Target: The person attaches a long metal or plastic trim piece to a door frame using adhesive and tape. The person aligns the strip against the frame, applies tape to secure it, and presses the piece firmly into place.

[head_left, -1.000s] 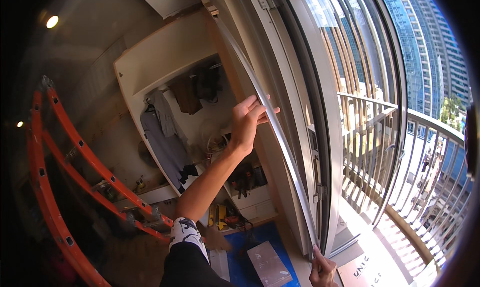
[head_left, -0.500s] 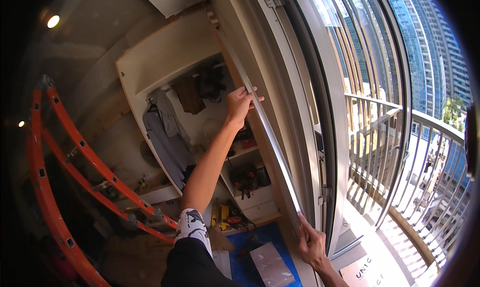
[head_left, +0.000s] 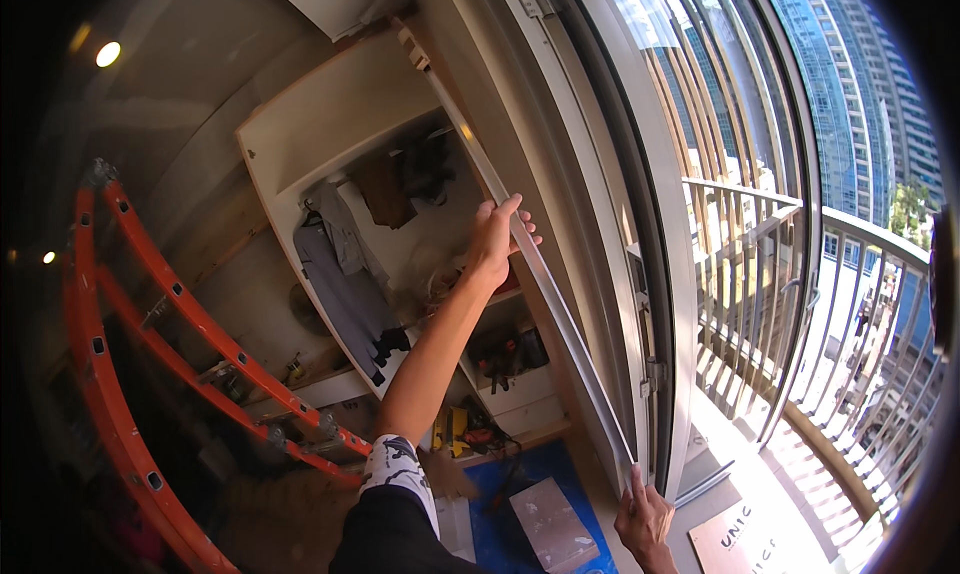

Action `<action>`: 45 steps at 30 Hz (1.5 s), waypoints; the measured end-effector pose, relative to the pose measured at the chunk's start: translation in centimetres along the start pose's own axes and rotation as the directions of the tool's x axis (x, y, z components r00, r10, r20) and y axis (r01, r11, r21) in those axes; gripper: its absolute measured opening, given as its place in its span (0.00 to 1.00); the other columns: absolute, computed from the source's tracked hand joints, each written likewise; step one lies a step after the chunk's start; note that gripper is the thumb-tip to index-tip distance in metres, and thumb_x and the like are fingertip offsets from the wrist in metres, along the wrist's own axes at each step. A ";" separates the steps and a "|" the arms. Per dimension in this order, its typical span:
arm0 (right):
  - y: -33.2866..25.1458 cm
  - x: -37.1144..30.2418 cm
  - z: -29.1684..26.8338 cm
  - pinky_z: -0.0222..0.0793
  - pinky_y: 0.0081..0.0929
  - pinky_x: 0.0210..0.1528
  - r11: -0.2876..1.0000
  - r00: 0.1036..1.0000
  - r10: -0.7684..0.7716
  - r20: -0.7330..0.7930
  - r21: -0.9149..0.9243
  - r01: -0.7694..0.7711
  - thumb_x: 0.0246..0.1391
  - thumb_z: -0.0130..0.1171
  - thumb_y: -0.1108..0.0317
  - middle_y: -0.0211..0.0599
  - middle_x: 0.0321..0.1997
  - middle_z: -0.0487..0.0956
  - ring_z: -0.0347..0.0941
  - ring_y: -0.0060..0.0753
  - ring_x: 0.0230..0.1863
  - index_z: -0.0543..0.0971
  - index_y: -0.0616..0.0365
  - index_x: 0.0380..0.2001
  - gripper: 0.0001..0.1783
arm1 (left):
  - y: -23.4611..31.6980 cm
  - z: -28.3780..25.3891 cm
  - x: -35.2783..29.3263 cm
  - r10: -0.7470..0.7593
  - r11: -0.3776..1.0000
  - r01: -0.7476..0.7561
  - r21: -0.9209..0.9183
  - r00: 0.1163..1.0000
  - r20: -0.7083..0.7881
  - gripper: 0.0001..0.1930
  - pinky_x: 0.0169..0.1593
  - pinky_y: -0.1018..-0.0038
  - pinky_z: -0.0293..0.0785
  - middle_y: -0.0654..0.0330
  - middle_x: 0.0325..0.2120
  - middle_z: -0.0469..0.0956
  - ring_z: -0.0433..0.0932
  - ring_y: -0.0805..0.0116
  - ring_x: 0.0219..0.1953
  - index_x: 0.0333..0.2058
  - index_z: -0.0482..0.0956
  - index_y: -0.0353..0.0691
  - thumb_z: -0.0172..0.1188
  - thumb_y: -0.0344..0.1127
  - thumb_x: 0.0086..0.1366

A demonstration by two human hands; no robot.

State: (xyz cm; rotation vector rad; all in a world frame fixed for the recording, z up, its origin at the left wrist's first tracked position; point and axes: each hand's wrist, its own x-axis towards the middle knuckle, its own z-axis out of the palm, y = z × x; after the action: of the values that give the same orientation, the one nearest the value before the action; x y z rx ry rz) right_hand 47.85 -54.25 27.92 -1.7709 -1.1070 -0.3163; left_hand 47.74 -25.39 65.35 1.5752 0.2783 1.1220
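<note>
A long thin white strip runs upright along the front edge of the open cupboard, beside the grey sliding-door frame. My left hand reaches up and grips the strip at about mid-height, fingers wrapped over it. My right hand holds the strip's lower end near the floor. The top of the strip reaches the cupboard's upper corner.
An orange ladder leans at the left. Grey clothes hang in the cupboard, with tools on its lower shelves. A grey board lies on a blue sheet on the floor. The balcony railing is at the right.
The strip was bowed away from the cupboard edge and now lies straighter against it. My left hand slid up and came back down a little; my right hand stays on the lower end.
</note>
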 end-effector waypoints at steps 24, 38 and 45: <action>-1.0 -1.4 4.5 0.64 0.41 0.18 0.995 0.999 -0.012 -0.038 0.102 0.015 0.50 0.62 0.68 0.38 0.14 0.68 0.68 0.43 0.13 0.71 0.39 0.60 0.31 | -3.0 -5.5 7.2 -0.096 0.903 0.192 -0.384 0.962 0.256 0.32 0.18 0.81 0.50 0.70 0.15 0.53 0.49 0.80 0.13 0.50 0.69 0.31 0.30 0.58 0.73; -2.3 9.8 9.3 0.63 0.40 0.17 0.999 0.991 -0.033 -0.133 -0.003 0.033 0.50 0.60 0.69 0.37 0.13 0.67 0.67 0.42 0.12 0.69 0.32 0.61 0.33 | -2.6 -7.9 19.4 -0.099 0.912 0.195 -0.360 0.958 0.267 0.34 0.19 0.82 0.52 0.69 0.15 0.54 0.51 0.79 0.15 0.46 0.70 0.34 0.29 0.61 0.72; -1.5 10.7 10.6 0.60 0.37 0.16 0.997 0.987 -0.075 -0.142 -0.042 0.069 0.54 0.58 0.74 0.39 0.12 0.67 0.64 0.37 0.11 0.68 0.40 0.62 0.32 | -2.7 -6.5 20.8 -0.068 0.964 0.068 -0.258 0.998 0.007 0.18 0.20 0.78 0.59 0.63 0.22 0.61 0.60 0.75 0.18 0.43 0.59 0.41 0.32 0.50 0.74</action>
State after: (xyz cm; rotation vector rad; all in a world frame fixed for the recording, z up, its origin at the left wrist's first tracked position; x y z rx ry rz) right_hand 49.77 -39.45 30.58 -1.7143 -1.0694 -0.5031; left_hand 54.52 -5.99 72.99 1.3241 0.1776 1.0611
